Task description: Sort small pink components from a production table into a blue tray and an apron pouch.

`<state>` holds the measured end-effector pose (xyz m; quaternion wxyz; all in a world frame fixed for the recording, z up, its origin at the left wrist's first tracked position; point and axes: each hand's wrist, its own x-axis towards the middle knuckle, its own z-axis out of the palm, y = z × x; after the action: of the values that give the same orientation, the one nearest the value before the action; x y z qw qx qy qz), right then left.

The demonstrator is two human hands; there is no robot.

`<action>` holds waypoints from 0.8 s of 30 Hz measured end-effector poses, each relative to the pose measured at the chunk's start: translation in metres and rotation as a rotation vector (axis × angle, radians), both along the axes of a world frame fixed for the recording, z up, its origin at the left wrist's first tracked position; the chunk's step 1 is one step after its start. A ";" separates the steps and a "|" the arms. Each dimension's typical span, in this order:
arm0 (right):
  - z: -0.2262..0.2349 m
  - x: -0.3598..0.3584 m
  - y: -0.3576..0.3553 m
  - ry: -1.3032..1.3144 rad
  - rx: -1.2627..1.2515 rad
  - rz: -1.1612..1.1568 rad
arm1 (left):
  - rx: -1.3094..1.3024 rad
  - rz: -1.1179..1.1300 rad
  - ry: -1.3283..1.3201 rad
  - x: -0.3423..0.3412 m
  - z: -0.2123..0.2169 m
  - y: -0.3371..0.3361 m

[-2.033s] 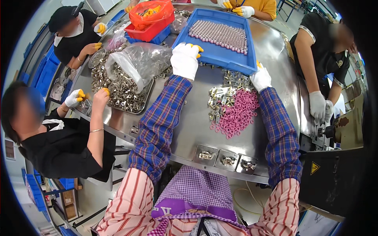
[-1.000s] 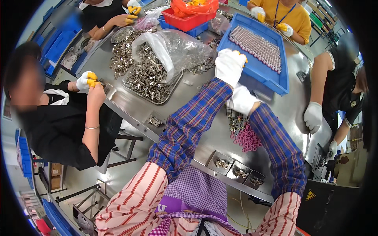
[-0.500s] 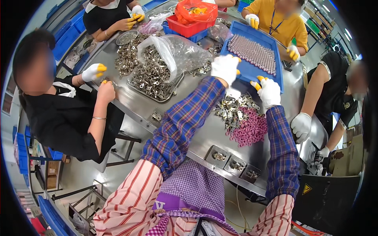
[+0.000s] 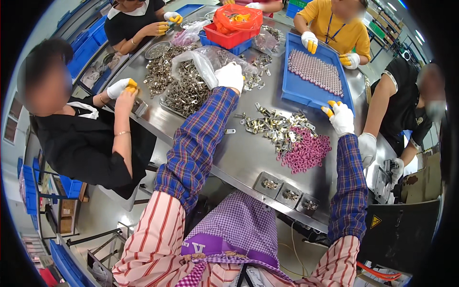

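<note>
A clear plastic bag (image 4: 201, 64) is clutched in the closed left hand (image 4: 230, 76); the right hand (image 4: 341, 117) is held open, its grip empty, beside the blue tray (image 4: 291, 98).

Both arms reach far out, each in a blue plaid sleeve and a white glove. The left hand (image 4: 230, 76) stretches farthest, to the far left, fingers curled downward in a loose grip. The right hand (image 4: 340, 117) is raised at the right, nearer, its yellow-tipped fingers (image 4: 328, 110) spread and holding nothing.
</note>
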<state>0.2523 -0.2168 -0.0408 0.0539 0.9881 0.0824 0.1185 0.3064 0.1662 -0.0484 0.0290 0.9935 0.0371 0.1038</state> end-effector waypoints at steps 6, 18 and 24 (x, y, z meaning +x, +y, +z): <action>0.021 -0.002 0.021 0.063 0.000 -0.008 | -0.277 0.179 -0.163 0.003 -0.001 0.024; 0.003 0.112 0.211 -0.072 0.330 0.430 | -0.274 0.150 -0.178 -0.027 0.001 0.065; -0.035 0.194 0.251 -0.003 0.248 0.353 | -0.226 0.181 -0.198 -0.030 0.030 0.100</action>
<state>0.4465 0.0339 -0.0761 -0.0897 0.9573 0.2387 0.1366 0.2761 0.2657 -0.0185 0.1347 0.9613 0.1350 0.1986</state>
